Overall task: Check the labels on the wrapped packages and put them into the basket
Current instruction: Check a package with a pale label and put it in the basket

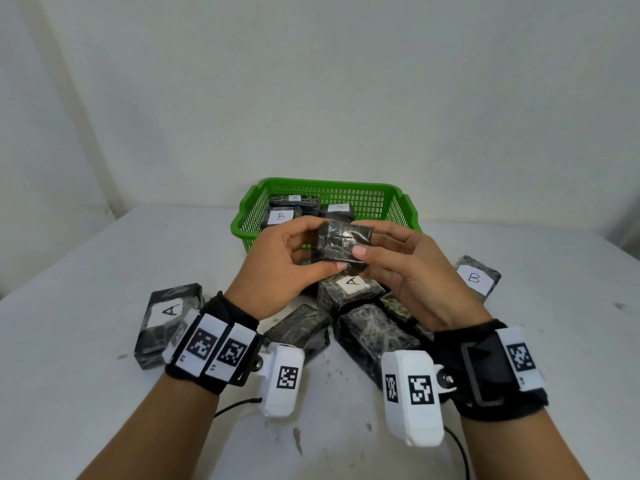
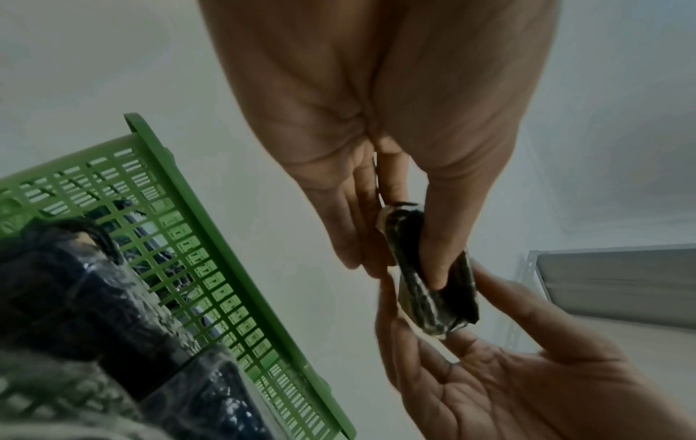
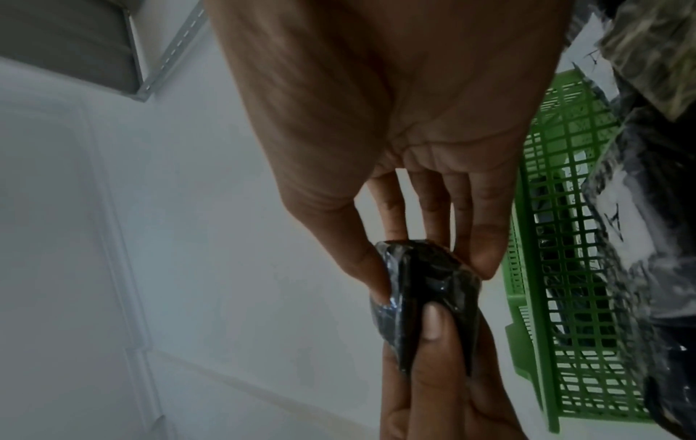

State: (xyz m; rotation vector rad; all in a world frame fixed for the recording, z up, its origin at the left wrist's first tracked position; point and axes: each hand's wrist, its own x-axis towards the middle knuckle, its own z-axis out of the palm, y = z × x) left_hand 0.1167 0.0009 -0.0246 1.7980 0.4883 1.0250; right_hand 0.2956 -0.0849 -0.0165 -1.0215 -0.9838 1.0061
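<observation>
One black wrapped package (image 1: 341,244), glossy, label unseen

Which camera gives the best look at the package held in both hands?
The head view: the held package shows its broad face, with no label visible, between left hand and right hand. Both wrist views show only its narrow end, pinched by fingertips.

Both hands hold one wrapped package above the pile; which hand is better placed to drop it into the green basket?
Marginally the left. Both the left hand and right hand pinch the black plastic-wrapped package just before the green plastic mesh basket, whose free space lies right, but the left grips more.
</observation>
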